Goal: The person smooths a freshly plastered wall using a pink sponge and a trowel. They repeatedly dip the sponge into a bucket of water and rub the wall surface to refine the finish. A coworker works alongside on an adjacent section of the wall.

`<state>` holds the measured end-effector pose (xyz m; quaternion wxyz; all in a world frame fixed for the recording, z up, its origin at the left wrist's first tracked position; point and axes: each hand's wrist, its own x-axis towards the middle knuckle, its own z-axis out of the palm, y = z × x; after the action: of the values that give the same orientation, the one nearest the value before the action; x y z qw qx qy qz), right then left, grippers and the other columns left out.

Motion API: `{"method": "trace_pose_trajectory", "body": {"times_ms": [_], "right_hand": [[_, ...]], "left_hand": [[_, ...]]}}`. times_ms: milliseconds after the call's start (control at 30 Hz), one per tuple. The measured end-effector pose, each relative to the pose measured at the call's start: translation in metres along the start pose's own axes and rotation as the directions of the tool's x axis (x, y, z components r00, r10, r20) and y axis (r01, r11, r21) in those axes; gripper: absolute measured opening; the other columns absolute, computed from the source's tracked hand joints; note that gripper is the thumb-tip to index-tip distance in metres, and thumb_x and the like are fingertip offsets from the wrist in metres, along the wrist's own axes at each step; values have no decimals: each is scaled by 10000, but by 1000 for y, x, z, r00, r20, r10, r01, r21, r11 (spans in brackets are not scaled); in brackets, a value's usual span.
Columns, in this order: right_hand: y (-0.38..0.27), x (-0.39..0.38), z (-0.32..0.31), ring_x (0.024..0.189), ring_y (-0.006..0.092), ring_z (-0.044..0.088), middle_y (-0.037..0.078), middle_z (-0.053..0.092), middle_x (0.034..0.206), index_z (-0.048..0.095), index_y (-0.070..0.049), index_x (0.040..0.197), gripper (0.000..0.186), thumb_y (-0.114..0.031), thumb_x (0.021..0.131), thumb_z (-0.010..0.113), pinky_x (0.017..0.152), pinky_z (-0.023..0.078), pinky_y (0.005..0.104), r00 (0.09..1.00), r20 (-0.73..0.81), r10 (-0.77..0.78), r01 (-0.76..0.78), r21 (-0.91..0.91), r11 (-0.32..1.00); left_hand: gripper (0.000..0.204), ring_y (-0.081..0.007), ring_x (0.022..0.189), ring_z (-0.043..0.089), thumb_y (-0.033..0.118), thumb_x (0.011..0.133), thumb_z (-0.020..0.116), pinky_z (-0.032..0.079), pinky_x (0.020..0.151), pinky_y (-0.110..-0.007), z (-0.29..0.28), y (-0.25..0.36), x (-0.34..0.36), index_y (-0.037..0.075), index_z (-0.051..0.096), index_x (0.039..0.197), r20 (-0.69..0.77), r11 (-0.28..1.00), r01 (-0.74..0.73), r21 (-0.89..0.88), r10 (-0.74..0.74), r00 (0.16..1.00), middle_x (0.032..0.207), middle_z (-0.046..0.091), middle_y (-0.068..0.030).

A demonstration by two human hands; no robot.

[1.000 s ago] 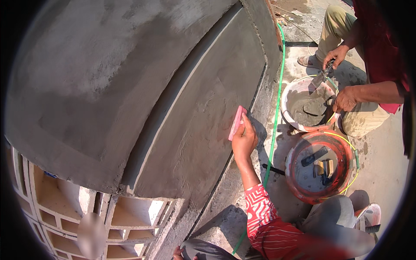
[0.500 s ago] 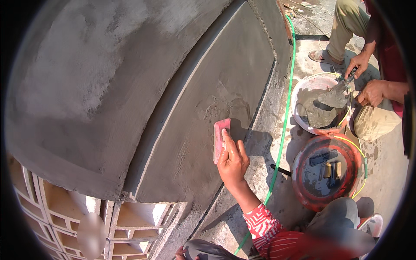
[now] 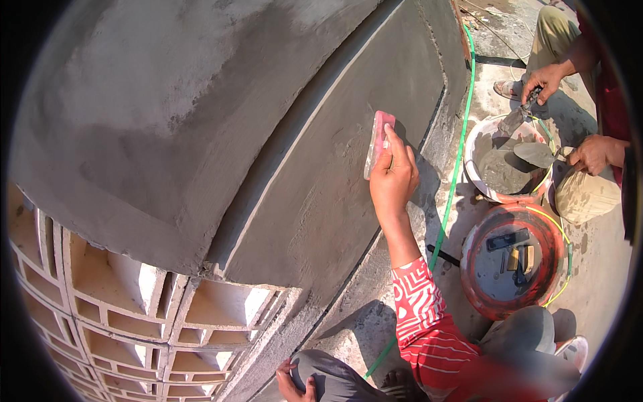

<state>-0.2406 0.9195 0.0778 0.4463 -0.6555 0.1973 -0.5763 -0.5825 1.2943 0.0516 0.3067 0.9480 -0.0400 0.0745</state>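
My right hand [image 3: 395,167], in a red and white patterned sleeve, is closed on a pink rectangular plastering float [image 3: 380,134]. The float lies against the wet grey plaster panel [image 3: 321,181], its long side running roughly up the view. Rougher patches of plaster show below it. At the lower edge, my left hand [image 3: 293,383] rests on a grey-trousered knee [image 3: 328,375], fingers apart and holding nothing that I can see. Above the panel, past a pale raised edge, a larger curved plastered surface [image 3: 154,134] fills the upper left.
A co-worker at right holds two trowels [image 3: 534,154] over a white bucket [image 3: 472,157] of mortar. Nearer stands a red-rimmed tub [image 3: 472,281] with water and several small tools. A green hose [image 3: 460,141] runs alongside the wall. Openwork blocks [image 3: 127,295] lie lower left.
My right hand and the float have moved up and to the right across the panel. My left hand shows more fully on the knee. The co-worker's trowels have shifted apart.
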Motion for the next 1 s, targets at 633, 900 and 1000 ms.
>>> {"method": "trace_pose_trajectory", "body": {"times_ms": [633, 900, 1000], "right_hand": [[-5, -48, -4, 638, 236, 639, 75, 646, 835, 689, -111, 1331, 445, -8, 906, 605, 541, 522, 353, 994, -52, -97, 94, -57, 994], [-43, -125, -33, 844, 316, 680, 140, 737, 1006, 678, -33, 1310, 377, -5, 956, 551, 720, 555, 407, 977, 156, 148, -152, 10, 988], [-60, -64, -18, 740, 294, 648, 111, 695, 877, 687, -72, 1315, 423, 10, 915, 579, 640, 540, 400, 997, 77, 16, -14, -23, 1000]], "left_hand": [[673, -346, 1356, 445, 147, 921, 674, 364, 1145, -486, -2, -31, -14, -91, 340, 1454, -69, 977, -18, -211, 3, 998, 1385, 465, -243], [645, -353, 1360, 447, 112, 916, 677, 355, 1151, -489, -13, -14, -14, -95, 355, 1435, -40, 989, -61, -136, 56, 998, 1391, 447, -254], [639, -359, 1373, 438, 97, 922, 663, 354, 1152, -494, -5, -54, -34, -91, 348, 1445, -139, 974, -88, -208, 59, 988, 1409, 430, -255]]}}
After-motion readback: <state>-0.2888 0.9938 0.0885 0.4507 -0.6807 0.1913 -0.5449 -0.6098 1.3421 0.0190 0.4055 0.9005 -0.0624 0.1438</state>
